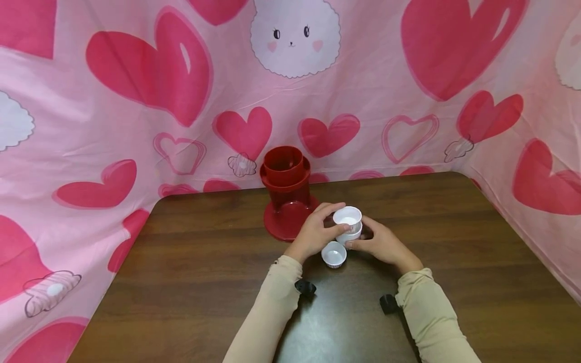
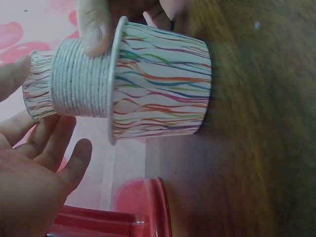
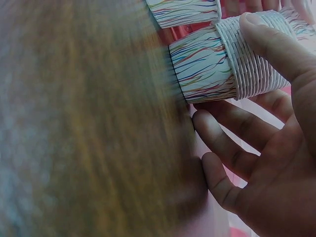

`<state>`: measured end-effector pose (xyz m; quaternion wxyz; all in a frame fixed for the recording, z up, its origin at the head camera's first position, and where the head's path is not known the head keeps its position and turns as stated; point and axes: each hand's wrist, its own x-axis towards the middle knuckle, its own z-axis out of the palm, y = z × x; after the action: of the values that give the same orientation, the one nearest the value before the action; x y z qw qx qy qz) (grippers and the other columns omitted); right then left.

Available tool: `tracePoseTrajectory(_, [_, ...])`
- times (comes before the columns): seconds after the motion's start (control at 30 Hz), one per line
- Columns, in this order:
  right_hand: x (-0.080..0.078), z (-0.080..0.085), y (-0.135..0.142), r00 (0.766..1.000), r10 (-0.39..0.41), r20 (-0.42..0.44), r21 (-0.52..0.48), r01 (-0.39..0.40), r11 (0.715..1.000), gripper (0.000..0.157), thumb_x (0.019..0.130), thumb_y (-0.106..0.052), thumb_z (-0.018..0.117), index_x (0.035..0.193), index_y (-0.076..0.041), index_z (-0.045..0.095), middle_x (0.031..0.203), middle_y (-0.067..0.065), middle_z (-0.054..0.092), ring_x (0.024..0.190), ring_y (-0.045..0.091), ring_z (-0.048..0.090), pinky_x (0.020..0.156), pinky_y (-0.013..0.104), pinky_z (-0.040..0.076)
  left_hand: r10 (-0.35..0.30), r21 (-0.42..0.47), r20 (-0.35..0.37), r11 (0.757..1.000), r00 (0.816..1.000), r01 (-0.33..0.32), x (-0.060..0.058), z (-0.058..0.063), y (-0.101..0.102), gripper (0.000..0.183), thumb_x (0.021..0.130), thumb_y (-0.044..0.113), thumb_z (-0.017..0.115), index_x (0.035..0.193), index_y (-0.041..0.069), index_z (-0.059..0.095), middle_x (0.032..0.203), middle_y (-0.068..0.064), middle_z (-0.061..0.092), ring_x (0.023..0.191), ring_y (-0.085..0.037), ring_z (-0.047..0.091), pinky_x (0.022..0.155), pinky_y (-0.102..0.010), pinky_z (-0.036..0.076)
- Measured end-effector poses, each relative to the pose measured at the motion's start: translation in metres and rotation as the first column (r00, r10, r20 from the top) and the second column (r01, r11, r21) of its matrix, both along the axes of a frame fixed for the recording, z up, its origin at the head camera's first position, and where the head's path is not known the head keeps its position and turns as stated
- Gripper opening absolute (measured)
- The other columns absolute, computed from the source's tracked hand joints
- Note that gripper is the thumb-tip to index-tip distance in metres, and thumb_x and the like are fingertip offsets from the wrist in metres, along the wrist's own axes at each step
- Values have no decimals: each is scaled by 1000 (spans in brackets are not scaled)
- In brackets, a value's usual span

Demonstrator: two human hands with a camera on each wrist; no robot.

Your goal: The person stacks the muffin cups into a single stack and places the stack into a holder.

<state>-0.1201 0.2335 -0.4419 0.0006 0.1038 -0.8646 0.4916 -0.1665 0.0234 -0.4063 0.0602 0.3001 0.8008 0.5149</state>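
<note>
A stack of white paper baking cups (image 1: 349, 236) with thin coloured wavy lines stands on the table, its many rims packed into a ribbed band (image 2: 81, 79). My left hand (image 1: 314, 229) holds the upper cups (image 2: 39, 84) between thumb and fingers. Lower down, my right hand (image 3: 266, 143) grips the stack from the right; its thumb lies on the ribbed rims and its fingers are on the far side. A single paper cup (image 1: 334, 255) of the same pattern stands upright right in front of the stack, between my wrists.
A red plastic stand (image 1: 286, 222) with a wide round base and a cup-shaped top is just left of the stack, close behind my left hand. The brown wooden table (image 1: 195, 282) runs back to a pink cloth (image 1: 372, 91) printed with hearts.
</note>
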Motion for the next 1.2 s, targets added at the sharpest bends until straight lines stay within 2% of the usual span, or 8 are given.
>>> tracePoseTrajectory(0.4, [0, -1, 0, 1000, -1, -6, -4, 1, 1000, 66, 84, -29, 85, 138, -5, 55, 115, 11, 66, 101, 27, 59, 88, 43, 49, -31, -36, 8, 999, 999, 32, -4, -7, -4, 54, 90, 25, 78, 141, 15, 60, 127, 4, 62, 111, -12, 61, 97, -26, 48])
tracePoseTrajectory(0.67, [0, 0, -1, 1000, -1, 0, -5, 1, 1000, 63, 84, -30, 85, 135, -7, 57, 114, 9, 66, 102, 27, 59, 87, 43, 48, -57, -59, 32, 997, 998, 59, -6, -7, -9, 55, 90, 21, 78, 141, 9, 60, 128, 1, 61, 114, -13, 58, 99, -27, 47])
tracePoseTrajectory(0.8, [0, 0, -2, 1000, 2, 0, -9, -2, 1000, 62, 84, -29, 85, 135, -7, 57, 113, 9, 65, 101, 26, 59, 86, 42, 48, -69, -76, 69, 994, 995, 74, -7, -8, -11, 56, 91, 23, 77, 143, 12, 59, 130, 2, 60, 116, -13, 58, 100, -28, 47])
tracePoseTrajectory(0.97, [0, 1, -2, 1000, 7, -2, -4, -7, 1000, 61, 84, -30, 84, 134, -8, 58, 113, 8, 65, 101, 26, 59, 86, 42, 48, -65, -92, 79, 993, 995, 72, -7, -9, -12, 56, 91, 23, 77, 143, 15, 59, 135, 2, 60, 122, -15, 55, 104, -34, 44])
tracePoseTrajectory(1.1, [0, -1, -1, 1000, 7, -10, 5, -7, 1000, 62, 85, -31, 84, 136, -9, 57, 114, 8, 65, 102, 26, 59, 86, 42, 48, -60, -88, 100, 994, 993, 69, -6, -9, -11, 53, 91, 22, 76, 142, 18, 60, 133, 3, 62, 118, -16, 58, 101, -34, 47])
tracePoseTrajectory(1.2, [0, -4, 0, 1000, -4, -12, 12, 4, 1000, 62, 84, -31, 84, 136, -9, 57, 115, 8, 65, 102, 25, 59, 87, 40, 48, -61, -120, 103, 990, 993, 74, -4, -7, -11, 53, 93, 24, 75, 143, 21, 59, 132, 4, 62, 117, -17, 59, 100, -36, 47])
